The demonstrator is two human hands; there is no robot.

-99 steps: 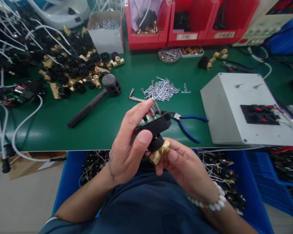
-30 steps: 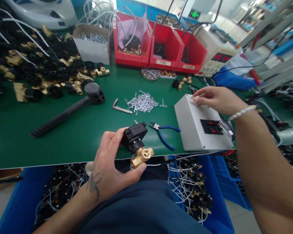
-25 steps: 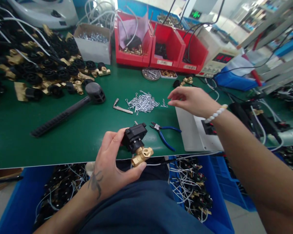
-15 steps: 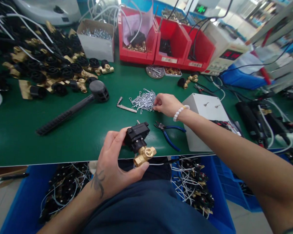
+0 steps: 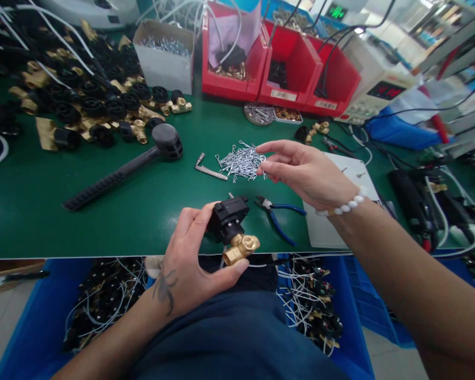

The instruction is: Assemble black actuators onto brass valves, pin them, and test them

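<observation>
My left hand (image 5: 193, 258) is closed round a valve with a black actuator housing (image 5: 230, 214) and a brass body (image 5: 241, 249), holding it above the bench's front edge. The thumb presses on the brass end and the fingers lie behind the black housing. At the right side of a pile of silvery cotter pins (image 5: 240, 161), my right hand (image 5: 301, 171) pinches thumb and fingers together, seemingly on one pin, while its index finger is stretched out. Between the hands lie blue-handled cutting pliers (image 5: 277, 214). A small bent metal tool (image 5: 210, 171) lies left of the pile.
A black mallet (image 5: 138, 166) lies on the green bench (image 5: 154, 227) at left, before heaped brass valves (image 5: 98, 108). Behind are a carton of metal pins (image 5: 166, 68) and red bins (image 5: 233, 87). A light grey box (image 5: 324, 232) sits under my right forearm. Blue crates (image 5: 352, 338) stand below.
My right hand has shifted slightly right and turned, with its index finger now lifted from the pinch at the pile. The left hand keeps hold of the valve. The view has shifted slightly.
</observation>
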